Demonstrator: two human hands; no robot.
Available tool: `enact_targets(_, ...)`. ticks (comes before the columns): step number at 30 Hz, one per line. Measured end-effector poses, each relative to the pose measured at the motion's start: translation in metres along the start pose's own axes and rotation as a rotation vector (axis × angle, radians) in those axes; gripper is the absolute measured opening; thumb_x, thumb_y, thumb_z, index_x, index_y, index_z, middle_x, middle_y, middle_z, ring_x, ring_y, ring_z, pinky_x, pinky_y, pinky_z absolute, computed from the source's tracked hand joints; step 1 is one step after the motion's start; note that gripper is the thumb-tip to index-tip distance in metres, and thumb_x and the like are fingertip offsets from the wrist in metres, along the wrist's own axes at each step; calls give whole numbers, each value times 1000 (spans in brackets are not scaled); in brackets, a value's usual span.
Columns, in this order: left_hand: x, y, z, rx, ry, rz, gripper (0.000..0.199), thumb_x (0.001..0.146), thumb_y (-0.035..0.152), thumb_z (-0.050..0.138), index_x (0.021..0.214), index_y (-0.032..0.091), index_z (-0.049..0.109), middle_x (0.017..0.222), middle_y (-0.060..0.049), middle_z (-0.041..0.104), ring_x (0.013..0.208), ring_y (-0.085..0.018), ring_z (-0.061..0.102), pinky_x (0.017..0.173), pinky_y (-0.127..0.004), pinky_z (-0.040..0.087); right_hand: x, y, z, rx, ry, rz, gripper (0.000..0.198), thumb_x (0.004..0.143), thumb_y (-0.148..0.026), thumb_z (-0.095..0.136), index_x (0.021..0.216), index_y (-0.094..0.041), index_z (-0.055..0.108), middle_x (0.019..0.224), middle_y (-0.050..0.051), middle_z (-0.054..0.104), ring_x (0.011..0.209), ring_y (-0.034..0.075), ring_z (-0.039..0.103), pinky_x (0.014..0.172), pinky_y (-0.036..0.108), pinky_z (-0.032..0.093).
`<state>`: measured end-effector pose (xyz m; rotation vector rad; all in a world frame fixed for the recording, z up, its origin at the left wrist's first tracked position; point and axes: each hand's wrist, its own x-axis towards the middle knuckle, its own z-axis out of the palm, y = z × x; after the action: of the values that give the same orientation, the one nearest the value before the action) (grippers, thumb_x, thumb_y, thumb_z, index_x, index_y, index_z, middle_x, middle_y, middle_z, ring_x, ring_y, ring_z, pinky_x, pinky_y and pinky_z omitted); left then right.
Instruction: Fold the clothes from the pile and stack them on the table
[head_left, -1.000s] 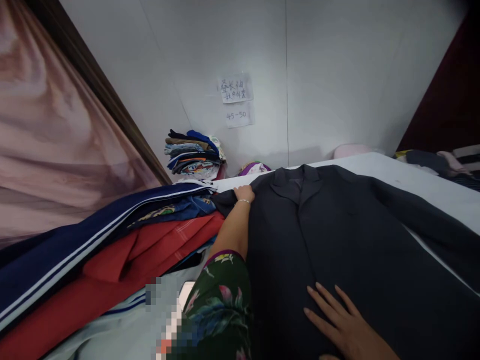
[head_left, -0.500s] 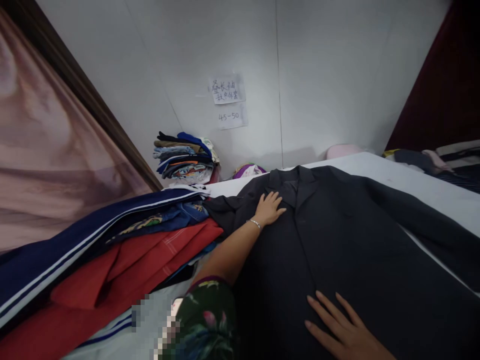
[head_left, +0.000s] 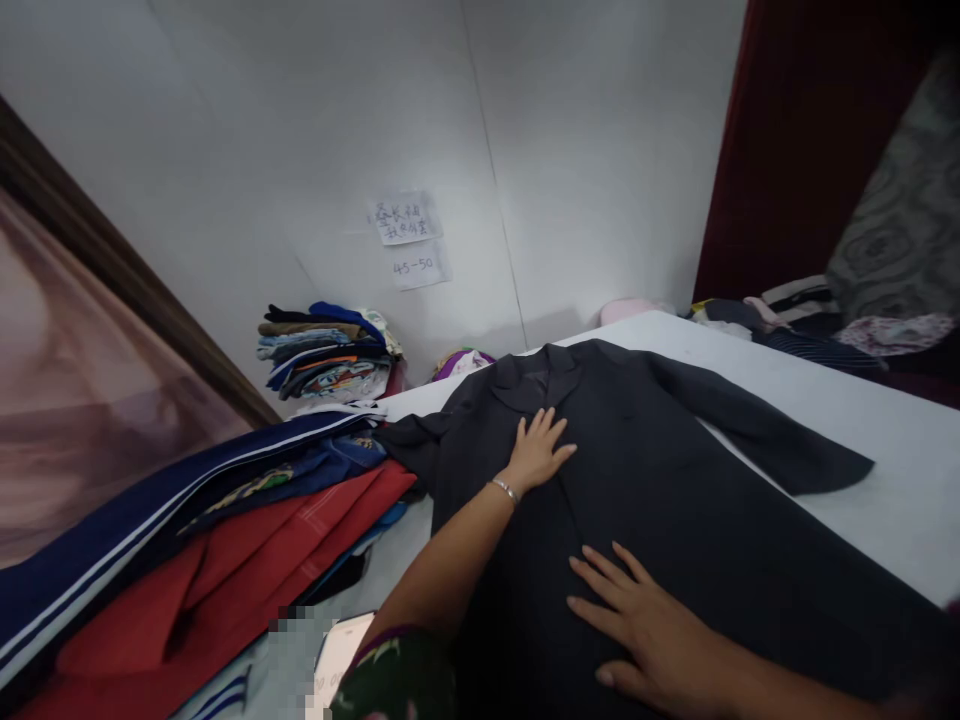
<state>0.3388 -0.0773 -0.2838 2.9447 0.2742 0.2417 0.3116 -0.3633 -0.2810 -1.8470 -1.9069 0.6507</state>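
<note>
A dark grey long-sleeved coat [head_left: 637, 480] lies spread with its front up and its collar at the far side. My left hand [head_left: 536, 450], with a bracelet at the wrist, rests flat on the chest of the coat just below the lapel, fingers spread. Nearer to me, my right hand [head_left: 637, 615] lies on the lower front, its fingers also apart. Neither hand grips the cloth. One sleeve reaches out to the right over the white table [head_left: 787, 390]; the other is bunched at the left, against a heap of clothes.
Left of the coat are a red garment [head_left: 247, 570] and navy striped clothing [head_left: 150, 520]. A phone [head_left: 341, 650] lies by my left forearm. Folded clothes [head_left: 326, 350] are stacked by the wall, below paper notes [head_left: 409, 240]. More clothes [head_left: 795, 320] lie at the far right.
The view has turned to the right, showing the whole right sleeve. My left hand has slid down from the lapel, and more of my right hand and forearm now shows on the coat.
</note>
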Motion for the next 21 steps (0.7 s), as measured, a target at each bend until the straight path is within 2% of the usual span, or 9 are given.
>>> enact_targets(2,-11,15,11,5,-52,19,64,93,62,31,148,29,32,159,-4,21,147,-25,11,118,-52,5,0,-1,-1,4,-4,2,66,88,-54,54,148,-34,33,158,11,18,145,33,9,112,65,0)
enact_targets(5,-16,20,18,-13,-139,-61,63,93,60,33,147,28,34,157,-5,25,147,-25,13,116,-55,10,1,-4,-3,-10,-2,18,66,88,-56,52,147,-30,36,157,13,20,145,32,8,112,63,0)
enact_targets(9,-10,25,5,-66,-204,-156,59,94,56,36,145,28,37,157,-6,25,147,-25,13,116,-54,12,1,-5,-9,59,-5,8,74,86,-61,51,149,-27,32,156,13,22,145,30,11,114,61,3)
enact_targets(11,-13,35,-4,-80,-180,-209,56,95,53,35,145,26,38,157,-7,25,146,-25,15,116,-52,14,-5,2,-18,150,95,21,71,88,-60,48,149,-25,32,156,12,24,145,26,16,116,56,12)
enact_targets(12,-19,42,-8,-77,-156,-207,55,96,51,34,145,26,38,157,-8,24,146,-24,15,116,-52,15,-10,9,-25,183,192,42,67,90,-58,46,148,-25,35,156,11,26,144,25,19,116,53,17)
enact_targets(14,-36,57,-9,-57,-116,-131,55,96,50,35,145,26,37,158,-8,23,147,-24,14,116,-51,13,-29,34,-44,184,449,113,58,92,-54,43,142,-25,45,153,9,33,142,23,26,115,49,24)
enact_targets(17,-70,75,-1,-47,-142,9,58,95,54,37,146,27,35,157,-7,24,147,-25,14,117,-53,12,-70,92,-81,28,816,297,49,91,-51,44,129,-24,58,147,9,44,136,25,39,113,49,29)
enact_targets(19,-87,81,7,-44,-156,36,59,95,55,35,147,27,35,157,-7,24,146,-26,15,117,-53,12,-100,137,-104,-154,939,466,50,88,-49,44,123,-18,62,140,13,50,132,29,43,111,49,32)
enact_targets(21,-96,84,14,-32,-151,27,59,95,55,33,147,27,34,158,-6,24,146,-26,15,118,-53,11,-127,178,-120,-303,967,663,51,86,-47,44,117,-12,64,135,20,53,129,33,45,108,50,35)
